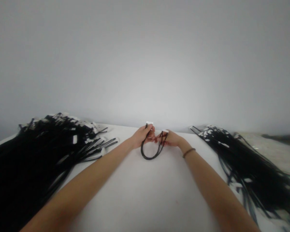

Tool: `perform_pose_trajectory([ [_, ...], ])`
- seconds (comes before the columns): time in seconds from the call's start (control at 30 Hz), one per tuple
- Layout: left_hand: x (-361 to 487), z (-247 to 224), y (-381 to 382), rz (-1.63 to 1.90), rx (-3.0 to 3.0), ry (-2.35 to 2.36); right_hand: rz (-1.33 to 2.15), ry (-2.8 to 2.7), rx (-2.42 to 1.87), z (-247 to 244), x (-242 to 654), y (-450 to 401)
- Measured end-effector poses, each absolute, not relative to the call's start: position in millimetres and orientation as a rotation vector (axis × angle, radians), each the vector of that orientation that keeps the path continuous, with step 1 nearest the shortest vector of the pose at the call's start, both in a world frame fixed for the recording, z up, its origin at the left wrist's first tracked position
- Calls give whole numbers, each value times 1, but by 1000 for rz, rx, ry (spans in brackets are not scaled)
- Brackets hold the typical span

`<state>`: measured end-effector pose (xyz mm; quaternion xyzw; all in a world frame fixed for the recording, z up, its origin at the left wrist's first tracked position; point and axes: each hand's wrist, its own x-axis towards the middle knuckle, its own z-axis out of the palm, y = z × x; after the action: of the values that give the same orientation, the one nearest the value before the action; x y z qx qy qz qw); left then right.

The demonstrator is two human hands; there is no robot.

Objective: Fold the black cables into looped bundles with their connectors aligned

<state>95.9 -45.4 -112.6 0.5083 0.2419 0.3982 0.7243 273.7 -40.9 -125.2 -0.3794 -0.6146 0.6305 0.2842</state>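
A black cable harness [149, 158] hangs in a U-shaped loop between my two hands. My left hand [145, 134] pinches one end of it, just below a white connector [149, 122]. The other end, with a second white connector [165, 131], is at my right hand [171, 138], whose fingers are closed around the black wires. My fingertips nearly meet in the middle, and the fine detail there is too small to make out.
A large heap of black cables with white connectors [38, 154] covers the table's left side. A smaller pile of similar cables [246, 161] lies on the right, beside a pale plastic-like sheet [277, 151]. The white table [145, 196] meets a plain wall [145, 64] behind.
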Motion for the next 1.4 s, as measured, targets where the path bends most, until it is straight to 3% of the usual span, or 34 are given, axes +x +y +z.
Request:
perform_pose_trajectory([
  [0.5, 106, -127, -54, 807, 1472, 717, 1542, -1843, -947, -122, 268, -46],
  [1.4, 106, -129, -52, 907, 1294, 817, 1333, -2002, -966, -118, 268, -41],
])
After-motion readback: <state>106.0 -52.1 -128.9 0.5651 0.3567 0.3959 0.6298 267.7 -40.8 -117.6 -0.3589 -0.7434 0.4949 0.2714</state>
